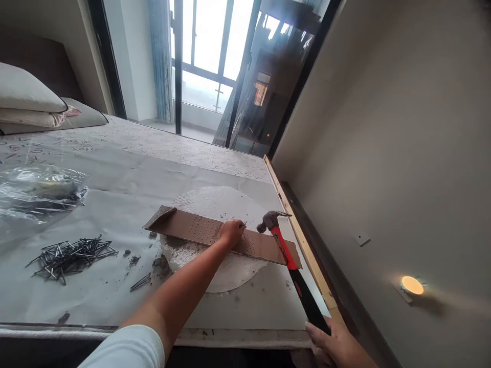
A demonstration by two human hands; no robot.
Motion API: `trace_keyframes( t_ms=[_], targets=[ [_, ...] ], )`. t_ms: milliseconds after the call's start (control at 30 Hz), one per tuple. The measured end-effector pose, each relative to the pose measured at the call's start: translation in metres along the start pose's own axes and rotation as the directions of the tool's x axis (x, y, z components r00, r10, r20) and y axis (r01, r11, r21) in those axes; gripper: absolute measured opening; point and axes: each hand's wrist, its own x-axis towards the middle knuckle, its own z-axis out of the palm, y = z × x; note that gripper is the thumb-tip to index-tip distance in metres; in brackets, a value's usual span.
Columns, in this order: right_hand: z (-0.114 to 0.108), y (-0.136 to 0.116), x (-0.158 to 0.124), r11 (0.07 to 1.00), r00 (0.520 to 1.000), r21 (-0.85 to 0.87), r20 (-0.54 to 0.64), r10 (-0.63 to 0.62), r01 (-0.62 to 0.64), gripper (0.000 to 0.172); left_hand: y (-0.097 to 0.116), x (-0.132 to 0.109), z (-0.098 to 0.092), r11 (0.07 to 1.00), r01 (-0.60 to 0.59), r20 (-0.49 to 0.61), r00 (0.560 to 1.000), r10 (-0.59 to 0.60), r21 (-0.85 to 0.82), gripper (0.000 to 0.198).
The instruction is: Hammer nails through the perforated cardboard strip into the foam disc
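My left hand (230,231) rests on a brown perforated strip (199,231) and pinches a thin nail (243,223) upright over it. The strip lies across a round white slab (226,204) on a paper-covered surface (126,179). My right hand (337,345) grips the black end of a hammer (289,255) with a red and black handle. The hammer's steel claw head (270,220) hovers just right of the nail, close to my left fingers.
A heap of loose nails (69,254) and a few strays (140,282) lie at the left. A clear plastic bag (38,191) sits behind them, pillows (34,102) further back. A wooden batten (303,240) edges the surface on the right, beside a wall. Crumbs of debris (161,263) surround the slab.
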Motion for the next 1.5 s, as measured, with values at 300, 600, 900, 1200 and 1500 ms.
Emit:
trace_keyframes(
  t_ms=[300, 600, 900, 1200, 1500],
  targets=[
    [0.019, -0.043, 0.035, 1.000, 0.998, -0.021, 0.065, -0.013, 0.015, 0.047, -0.005, 0.000, 0.005, 0.999, -0.021, 0.028, 0.999, 0.020, 0.041, 0.028],
    [0.018, -0.058, 0.041, 0.994, 0.997, -0.098, 0.060, -0.051, 0.057, 0.046, -0.006, -0.002, 0.004, 1.000, 0.001, 0.033, 0.999, -0.001, 0.015, 0.027],
    [0.034, -0.053, 0.052, 0.992, 0.998, -0.113, 0.039, -0.050, 0.054, 0.046, -0.007, -0.003, 0.002, 1.000, -0.019, 0.028, 0.999, 0.020, -0.010, 0.027],
    [0.039, -0.050, 0.047, 0.994, 0.999, -0.101, 0.021, -0.032, 0.034, 0.047, -0.009, -0.005, 0.002, 1.000, -0.024, 0.030, 0.999, 0.024, -0.012, 0.027],
    [0.034, -0.051, 0.041, 0.990, 0.992, -0.077, -0.028, -0.120, 0.117, 0.042, -0.009, -0.003, 0.002, 0.999, -0.035, 0.036, 0.999, 0.035, 0.009, 0.025]
  ],
)
